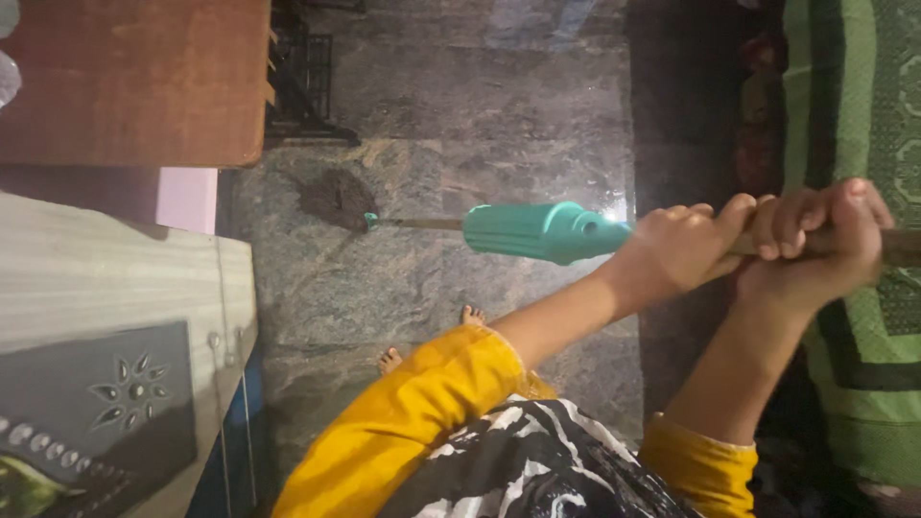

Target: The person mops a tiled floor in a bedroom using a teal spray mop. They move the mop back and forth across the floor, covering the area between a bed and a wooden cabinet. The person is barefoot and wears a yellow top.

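While both arms in yellow sleeves reach out, the right hand (825, 245) and the left hand (676, 249) are each wrapped tight round the mop handle (907, 247), touching one another. Beyond the left hand sits the handle's teal sleeve (537, 231), and farther off the dark mop head (336, 199) rests on the grey stone floor (460, 125).

I lose mop handle (902, 247) past right edge; stretch under my fists hidden. Mop head (336, 199) dim, strands indistinct. Feet half behind sleeve (422, 412).

Left hand (676, 251) and right hand (820, 240) fisted side by side, forearms extended.
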